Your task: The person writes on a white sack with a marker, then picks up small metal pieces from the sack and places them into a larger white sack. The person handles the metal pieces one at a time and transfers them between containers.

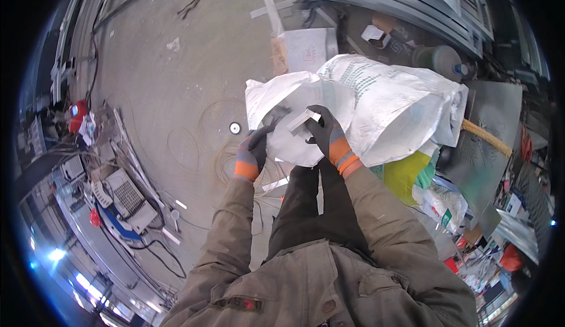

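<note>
Head view, item 1: small silvery metal piece [299, 122], straight-edged, prob. offcut of profile; location: over mouth of the open white sack [276, 88], not lying in it. R hand [318, 128], dark glove w/ orange-grey cuff: grasping item 1 betw. thumb & fingers at its R end, so most of the piece juts free toward sack's middle; grip near one end prob. keeps the rest clear of the glove. L hand [256, 145], matching glove: fingers curled on sack's L rim, grasping it, prob. because limp sheet would otherwise fold shut. Sack sits directly in front of dark trousers [297, 200], well within reach of both hands; dark-grey bits [274, 116] show inside, too shadowed to ID. Adjacent R, touching: second white sack [382, 85], green print, bulging, on its side, mouth facing wearer; contents n/a (not visible). Behind: pale flat package [306, 49], brown at one end. Far R: lge clear bottle [436, 61], blue cap, lying down, prob. parked out of the way; wooden handle [487, 137] across a grey sheet [500, 106]. L of sacks, on floor [194, 56]: small black-rimmed disc [235, 128], apart; loose coiled cord [222, 163], prob. just dropped in slack loops.
</note>
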{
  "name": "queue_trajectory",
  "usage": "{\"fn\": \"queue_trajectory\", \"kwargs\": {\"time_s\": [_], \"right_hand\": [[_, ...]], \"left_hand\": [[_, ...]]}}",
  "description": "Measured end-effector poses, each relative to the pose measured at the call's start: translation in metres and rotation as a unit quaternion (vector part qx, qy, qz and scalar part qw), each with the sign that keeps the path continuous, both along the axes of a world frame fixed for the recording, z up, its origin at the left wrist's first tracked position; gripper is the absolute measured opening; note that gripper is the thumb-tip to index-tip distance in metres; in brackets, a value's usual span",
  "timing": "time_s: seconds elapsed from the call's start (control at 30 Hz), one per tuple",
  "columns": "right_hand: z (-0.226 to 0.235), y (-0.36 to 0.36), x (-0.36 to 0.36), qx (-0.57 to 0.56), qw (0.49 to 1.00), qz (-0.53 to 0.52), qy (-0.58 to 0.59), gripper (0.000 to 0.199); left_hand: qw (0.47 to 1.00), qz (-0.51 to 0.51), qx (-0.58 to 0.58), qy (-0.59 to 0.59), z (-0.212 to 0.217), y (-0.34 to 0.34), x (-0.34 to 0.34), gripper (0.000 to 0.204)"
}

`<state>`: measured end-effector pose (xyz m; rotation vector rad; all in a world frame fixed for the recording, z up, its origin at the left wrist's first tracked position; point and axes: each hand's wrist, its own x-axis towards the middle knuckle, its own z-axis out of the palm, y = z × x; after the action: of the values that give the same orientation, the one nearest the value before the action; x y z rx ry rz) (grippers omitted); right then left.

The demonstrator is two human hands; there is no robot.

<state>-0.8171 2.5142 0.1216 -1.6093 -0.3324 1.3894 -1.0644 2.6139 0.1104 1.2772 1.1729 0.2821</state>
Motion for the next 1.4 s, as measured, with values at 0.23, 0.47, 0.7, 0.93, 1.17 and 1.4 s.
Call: {"fn": "queue_trajectory", "kwargs": {"time_s": [0.23,0.47,0.7,0.93,1.17,1.4], "right_hand": [[-0.027,0.013,-0.041,0.048,0.994,0.080,-0.058,0.042],[-0.032,0.016,-0.051,0.055,0.991,0.112,-0.051,0.045],[-0.033,0.015,-0.054,0.050,0.993,0.103,-0.007,0.045],[-0.024,0.016,-0.055,0.026,0.994,0.101,0.021,0.044],[-0.047,0.007,-0.053,0.064,0.993,0.085,-0.058,0.038],[-0.054,0.003,-0.033,0.000,0.990,-0.077,0.120,0.040]], "left_hand": [[0.981,-0.097,0.145,0.086,0.020,0.000,0.007,0.050],[0.965,-0.099,0.173,0.171,0.018,-0.008,0.011,0.044],[0.952,-0.070,0.259,0.147,0.004,-0.016,0.008,0.038],[0.967,-0.045,0.197,0.158,0.003,-0.019,0.008,0.031],[0.973,-0.020,0.192,0.125,-0.005,-0.020,0.006,0.028],[0.979,0.043,0.188,0.073,-0.021,-0.023,-0.001,0.032]]}}
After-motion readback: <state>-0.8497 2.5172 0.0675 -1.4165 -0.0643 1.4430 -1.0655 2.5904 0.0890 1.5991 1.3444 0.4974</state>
